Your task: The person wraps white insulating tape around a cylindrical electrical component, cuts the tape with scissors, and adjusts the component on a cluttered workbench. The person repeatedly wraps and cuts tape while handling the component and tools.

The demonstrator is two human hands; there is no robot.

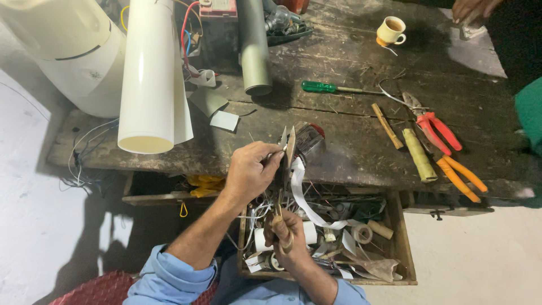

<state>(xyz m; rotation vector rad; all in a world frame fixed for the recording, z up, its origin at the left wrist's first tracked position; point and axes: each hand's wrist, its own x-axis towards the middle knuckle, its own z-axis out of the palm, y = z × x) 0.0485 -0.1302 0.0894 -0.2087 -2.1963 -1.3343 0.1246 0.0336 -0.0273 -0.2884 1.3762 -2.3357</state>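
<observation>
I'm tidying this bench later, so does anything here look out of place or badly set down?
Yes. The open drawer is a jumble of tape rolls, wire and scraps, with a white strip trailing up to the left hand. The white pipe juts past the table edge, and loose wires dangle there.

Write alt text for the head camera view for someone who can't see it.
Above an open wooden drawer of clutter, the left hand pinches a thin flat piece trailing white tape, and the right hand grips a tool handle. Pliers lie on the worn workbench.
</observation>
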